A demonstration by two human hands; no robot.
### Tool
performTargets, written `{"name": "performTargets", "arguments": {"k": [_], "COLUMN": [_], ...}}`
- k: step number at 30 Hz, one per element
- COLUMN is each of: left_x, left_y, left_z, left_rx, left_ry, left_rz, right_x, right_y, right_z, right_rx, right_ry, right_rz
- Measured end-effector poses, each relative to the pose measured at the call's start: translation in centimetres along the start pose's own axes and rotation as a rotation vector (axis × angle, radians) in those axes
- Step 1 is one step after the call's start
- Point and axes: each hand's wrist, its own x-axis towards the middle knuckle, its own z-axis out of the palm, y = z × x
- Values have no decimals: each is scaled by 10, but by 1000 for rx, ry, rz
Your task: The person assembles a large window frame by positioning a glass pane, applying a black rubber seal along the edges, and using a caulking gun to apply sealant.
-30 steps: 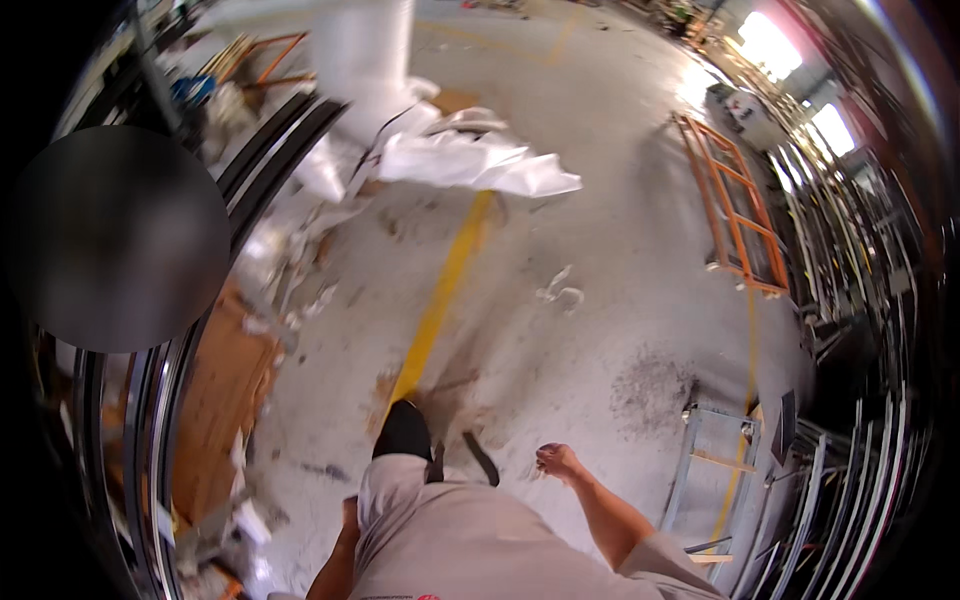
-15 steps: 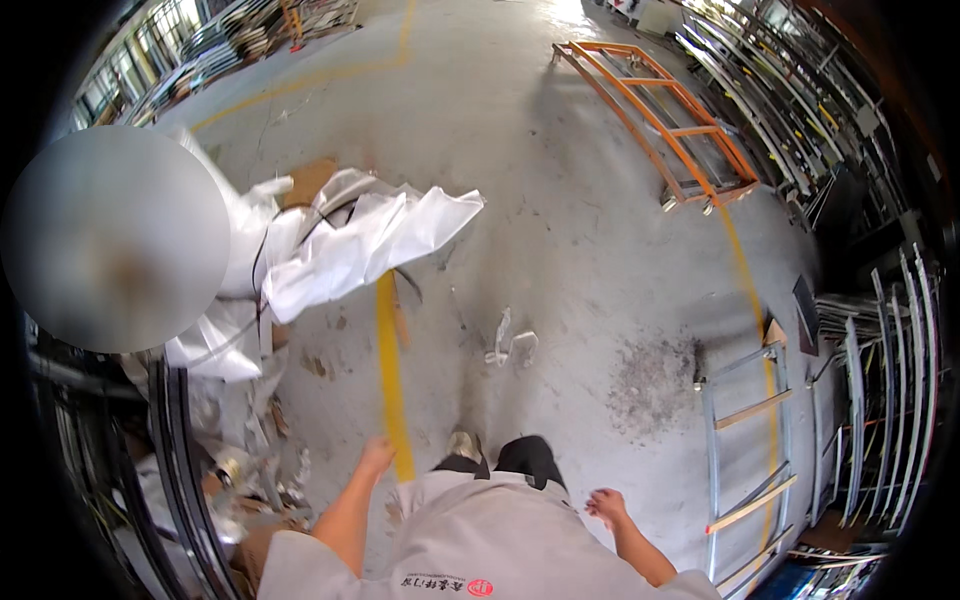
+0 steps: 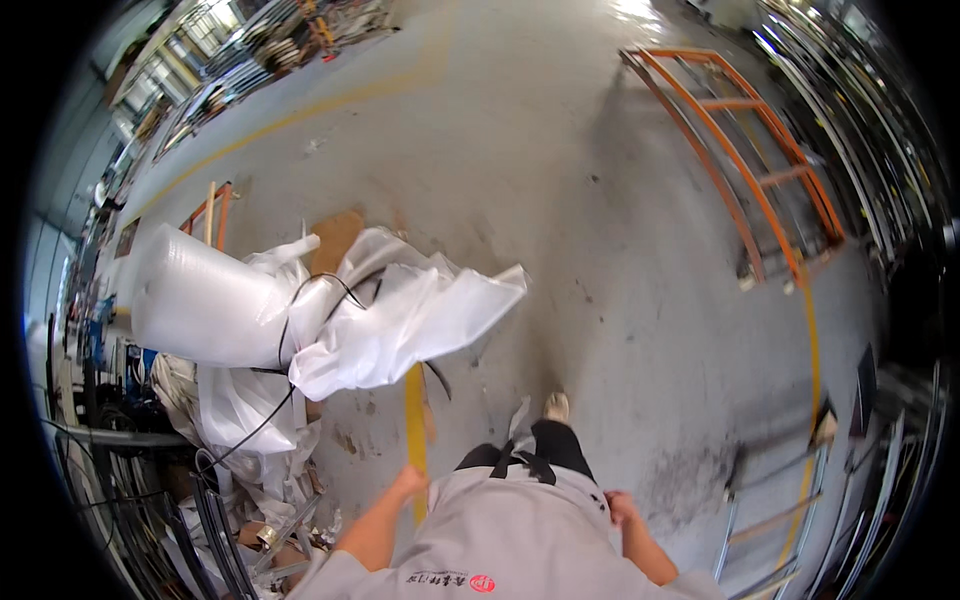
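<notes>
My left hand hangs at my left side over the yellow floor line, its fingers curled in with no object showing in them. My right hand is beside my right hip, fingers folded, also with nothing visible in it. Neither hand touches anything around me. Nearest to the left hand is a heap of crumpled white plastic wrapping, with a thick white roll of wrap behind it. A black cord loops over the sheet. One shoe steps forward on the grey floor.
An orange metal frame cart stands at the far right. Closer on the right is a grey ladder-like rack with wooden rungs. Long metal profiles line the right wall. Dark profiles and scraps lie at the lower left.
My view has shifted left and I have stepped forward, so the wrapping, cart and rack sit lower in view. My right hand has drawn in toward my hip and its fingers have curled.
</notes>
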Motion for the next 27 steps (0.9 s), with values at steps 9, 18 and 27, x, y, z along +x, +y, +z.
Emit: {"name": "performTargets", "arguments": {"k": [9,18,27], "left_x": [126,389,448], "left_y": [137,431,676], "left_z": [-112,-366,-701], "left_rx": [-342,-1102,-1418], "left_ry": [23,150,-667], "left_rz": [-105,187,765], "right_x": [108,124,-87], "right_y": [-621,-884,-1250], "right_z": [-67,128,410], "right_rx": [175,-42,-104], "right_ry": [182,-93,-855], "right_rz": [-509,-451,-1451]}}
